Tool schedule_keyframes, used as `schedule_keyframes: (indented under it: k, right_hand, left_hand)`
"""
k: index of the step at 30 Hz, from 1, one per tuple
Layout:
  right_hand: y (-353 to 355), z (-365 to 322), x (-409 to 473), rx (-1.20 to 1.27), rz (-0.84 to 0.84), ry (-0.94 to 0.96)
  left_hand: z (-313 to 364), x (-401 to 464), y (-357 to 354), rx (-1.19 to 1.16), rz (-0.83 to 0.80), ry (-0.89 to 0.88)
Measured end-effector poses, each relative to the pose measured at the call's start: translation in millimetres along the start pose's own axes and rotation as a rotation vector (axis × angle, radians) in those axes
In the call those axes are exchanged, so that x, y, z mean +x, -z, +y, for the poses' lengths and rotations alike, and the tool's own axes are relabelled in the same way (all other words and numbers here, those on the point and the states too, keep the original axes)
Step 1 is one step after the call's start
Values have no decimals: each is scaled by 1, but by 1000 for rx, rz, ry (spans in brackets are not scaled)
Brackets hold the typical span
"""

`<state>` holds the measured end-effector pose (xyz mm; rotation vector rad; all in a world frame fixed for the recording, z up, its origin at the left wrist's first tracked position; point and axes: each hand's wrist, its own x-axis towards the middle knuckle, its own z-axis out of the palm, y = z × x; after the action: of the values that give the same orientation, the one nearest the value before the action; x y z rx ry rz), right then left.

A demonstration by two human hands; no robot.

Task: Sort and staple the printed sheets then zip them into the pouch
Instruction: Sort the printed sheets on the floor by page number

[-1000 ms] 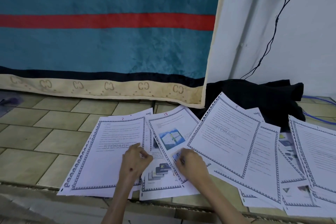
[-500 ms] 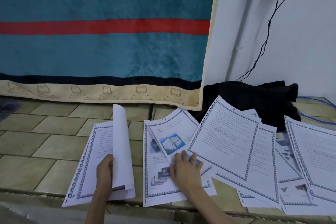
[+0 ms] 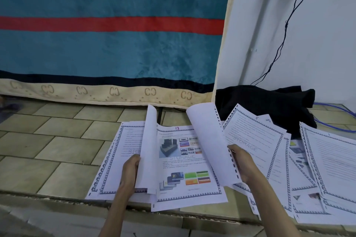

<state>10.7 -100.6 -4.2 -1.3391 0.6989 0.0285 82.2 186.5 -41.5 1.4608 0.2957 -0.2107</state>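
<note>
A single head-worn wide-angle view looks forward and down from close above the beige tiled floor (image 3: 63, 146). White printed sheets (image 3: 188, 167) fill the lower centre and lower right of the frame; a teal plush blanket (image 3: 107, 54) fills the upper left.

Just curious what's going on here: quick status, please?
Left hand grips a lifted sheet. Right hand grips another curled sheet. Page 13 lies exposed between them. No stapler or pouch in view.

Both hands: L (image 3: 129, 171), R (image 3: 243, 165), fingers curled, gripping.
</note>
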Motion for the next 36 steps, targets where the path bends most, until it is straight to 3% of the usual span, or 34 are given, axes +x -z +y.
schedule_keyframes:
  k: [5, 9, 11, 13, 15, 16, 18, 20, 24, 26, 28, 30, 32, 34, 36]
  right_hand:
    - [1, 1, 4, 56, -57, 0]
    - [-22, 4, -8, -387, -313, 71]
    - [-28, 9, -17, -480, -320, 196]
    - [-16, 17, -14, -441, -129, 400]
    - [10, 26, 0, -572, 204, 549]
    - [25, 32, 7, -732, 348, 556]
    - [49, 47, 23, -1069, 466, 355]
    - [58, 57, 29, -1235, 386, 174]
    - [38, 66, 21, -1323, 109, 341]
    - [29, 63, 13, -1118, -82, 428]
    - [30, 59, 6, -747, -151, 509]
    - [44, 56, 7, -551, 26, 609]
    - [69, 55, 16, -623, 336, 651]
    - [95, 53, 25, -844, 565, 488]
    - [108, 53, 30, -1031, 557, 223]
  left_hand:
    - [4, 1, -1, -33, -83, 55]
    - [6, 11, -9, 102, -149, 58]
    - [3, 13, -17, 264, -155, -1]
    - [1, 11, -25, 522, -113, -121]
    - [0, 8, -35, 629, -16, -228]
    - [0, 7, -41, 623, 3, -252]
    - [0, 7, -52, 552, -7, -251]
    - [0, 5, -62, 567, -20, -230]
    - [1, -3, -81, 685, -68, -249]
    - [-1, -7, -87, 702, -102, -208]
    - [-7, -9, -89, 716, -106, -218]
    - [-15, -9, -89, 746, -95, -254]
    - [-23, -8, -90, 794, -56, -285]
    - [-29, -7, -93, 865, 7, -333]
    - [-31, -9, -99, 880, 55, -368]
